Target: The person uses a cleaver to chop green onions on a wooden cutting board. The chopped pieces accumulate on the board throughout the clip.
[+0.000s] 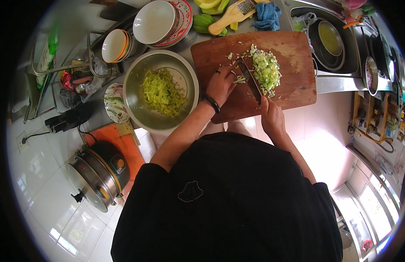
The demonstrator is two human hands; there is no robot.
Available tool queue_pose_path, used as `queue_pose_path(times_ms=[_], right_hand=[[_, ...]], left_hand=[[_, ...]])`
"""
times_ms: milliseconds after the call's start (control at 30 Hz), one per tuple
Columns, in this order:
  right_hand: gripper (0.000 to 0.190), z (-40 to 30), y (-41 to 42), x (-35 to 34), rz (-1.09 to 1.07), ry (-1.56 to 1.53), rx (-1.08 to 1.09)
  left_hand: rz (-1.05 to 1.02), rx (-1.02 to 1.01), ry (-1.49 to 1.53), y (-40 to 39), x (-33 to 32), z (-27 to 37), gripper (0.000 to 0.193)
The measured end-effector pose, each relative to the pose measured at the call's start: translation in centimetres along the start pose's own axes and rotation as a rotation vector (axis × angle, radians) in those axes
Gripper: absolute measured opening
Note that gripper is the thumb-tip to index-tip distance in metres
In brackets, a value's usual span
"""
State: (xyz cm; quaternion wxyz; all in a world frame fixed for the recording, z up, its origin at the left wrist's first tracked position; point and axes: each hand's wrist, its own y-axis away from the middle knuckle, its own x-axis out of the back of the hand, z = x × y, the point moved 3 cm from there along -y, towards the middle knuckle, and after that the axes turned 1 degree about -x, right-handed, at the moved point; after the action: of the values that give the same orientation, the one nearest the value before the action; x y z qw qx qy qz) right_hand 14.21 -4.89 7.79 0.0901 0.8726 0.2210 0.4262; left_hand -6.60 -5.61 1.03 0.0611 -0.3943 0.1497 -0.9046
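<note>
A wooden cutting board (297, 82) lies before me, tilted slightly on the counter's edge. My right hand (272, 118) grips the handle of a kitchen knife (250, 81), whose dark blade reaches across the board. To the blade's right is a heap of finely chopped scallion (266, 70), white and green. My left hand (222, 83), with a ring and a black wristband, curls at the blade's left side. Its fingertips hold down a few pale scallion stalks (241, 79), partly hidden. Loose bits (230, 56) lie near the knife tip.
Left of the board stands a steel bowl (127, 104) with shredded green vegetable (163, 93). Behind are stacked plates (155, 21), small bowls (113, 46), a wooden grater (227, 18) and a blue cloth (267, 15). A sink (351, 62) holding pans is right; an electric steamer (101, 173) stands left.
</note>
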Motion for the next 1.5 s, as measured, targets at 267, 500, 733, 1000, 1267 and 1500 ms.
queue_pose_path(times_ms=[267,500,733,1000,1267,1500], right_hand=[[0.043,0.0,0.0,-0.3,0.016,0.041,0.007],[0.040,0.0,0.5,-0.8,0.005,0.093,0.002],[0.038,-1.2,0.8,-0.4,-0.011,0.252,0.010],[0.037,-1.9,-2.3,-2.6,-0.037,0.293,-0.003],[0.050,-1.2,-4.2,-1.2,-0.053,0.105,-0.021],[0.046,-1.8,-0.9,-0.1,-0.048,0.164,0.069]], left_hand=[[-0.082,0.024,-0.029,-0.4,-0.4,-0.3,0.013],[-0.039,0.139,0.030,0.6,-0.9,0.9,0.011],[0.020,0.155,0.055,0.8,-1.3,1.0,0.015],[0.000,0.187,0.067,1.3,-1.9,0.8,0.015],[0.047,0.181,0.103,1.5,-1.7,0.6,0.008],[0.030,0.227,0.143,1.5,-1.9,0.4,0.013]])
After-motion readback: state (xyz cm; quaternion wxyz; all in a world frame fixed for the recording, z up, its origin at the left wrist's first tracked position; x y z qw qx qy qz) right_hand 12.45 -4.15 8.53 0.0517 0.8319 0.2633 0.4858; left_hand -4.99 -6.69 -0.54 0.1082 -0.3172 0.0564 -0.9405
